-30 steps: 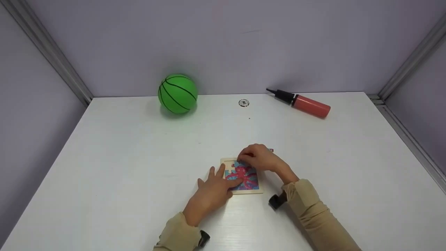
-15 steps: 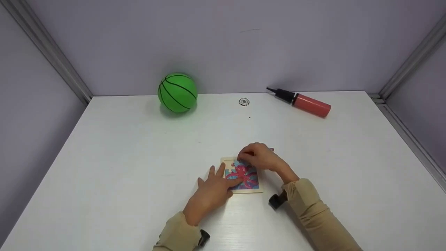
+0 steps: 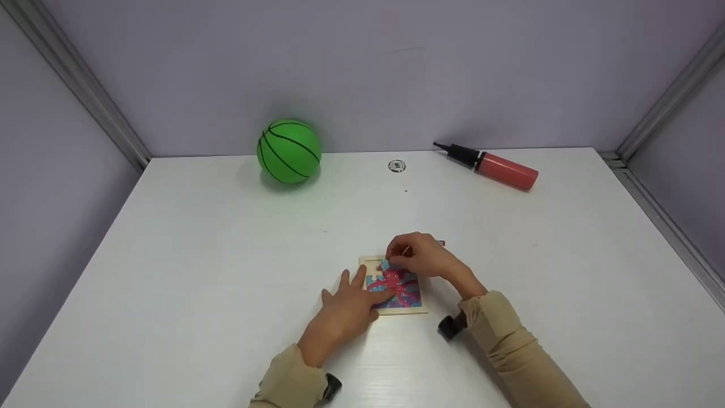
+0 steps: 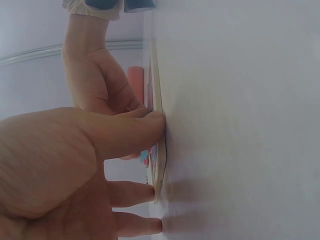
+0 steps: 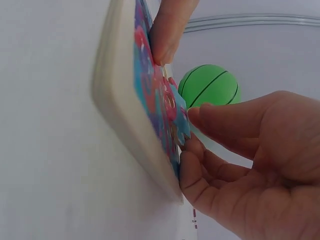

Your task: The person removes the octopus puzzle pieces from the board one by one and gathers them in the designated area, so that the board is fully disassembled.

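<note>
Smooth table (image 3: pixel 198 272): right grip (image 3: pixel 425 256) pinches jagged piece (image 5: pixel 180 116), left grip (image 3: pixel 344 311) splayed across wooden puzzle (image 3: pixel 406 297).

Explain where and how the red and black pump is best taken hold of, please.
Probably around the middle of the red barrel of the pump, from above and the near side. The pump lies on its side; this round, thick part is its nearer end, while the thin black tip points toward the back wall. The right hand is closer, but it pinches a puzzle piece.
</note>
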A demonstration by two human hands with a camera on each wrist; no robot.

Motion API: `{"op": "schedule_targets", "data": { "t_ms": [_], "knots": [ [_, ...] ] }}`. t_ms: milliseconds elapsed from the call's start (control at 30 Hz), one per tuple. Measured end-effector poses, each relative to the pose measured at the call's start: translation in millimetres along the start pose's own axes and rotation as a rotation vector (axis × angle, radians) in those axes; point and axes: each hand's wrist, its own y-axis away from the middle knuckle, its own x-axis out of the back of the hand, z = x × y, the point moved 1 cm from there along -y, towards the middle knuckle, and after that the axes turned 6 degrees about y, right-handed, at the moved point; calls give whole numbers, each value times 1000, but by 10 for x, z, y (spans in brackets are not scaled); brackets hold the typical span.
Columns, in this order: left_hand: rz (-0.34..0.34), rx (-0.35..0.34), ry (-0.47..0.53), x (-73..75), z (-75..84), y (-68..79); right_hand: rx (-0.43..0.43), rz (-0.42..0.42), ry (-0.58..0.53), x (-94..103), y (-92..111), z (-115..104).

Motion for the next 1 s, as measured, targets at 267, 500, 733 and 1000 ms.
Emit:
{"op": "schedule_targets", "data": {
  "t_ms": [267, 500, 733, 1000],
  "knots": [
    [4, 8, 10, 1, 3, -9, -11, 8, 25, 14, 6, -37],
    [-1, 8, 12, 2, 7, -6, 9, -16, -15, 18, 6, -36],
    [-2, 18, 24, 9, 11, -4, 10, 22, -163, 114, 32, -64],
    [6, 5, -10, 0, 8, -9, -4, 43, -273, 172, 68, -64]
  ]
}}
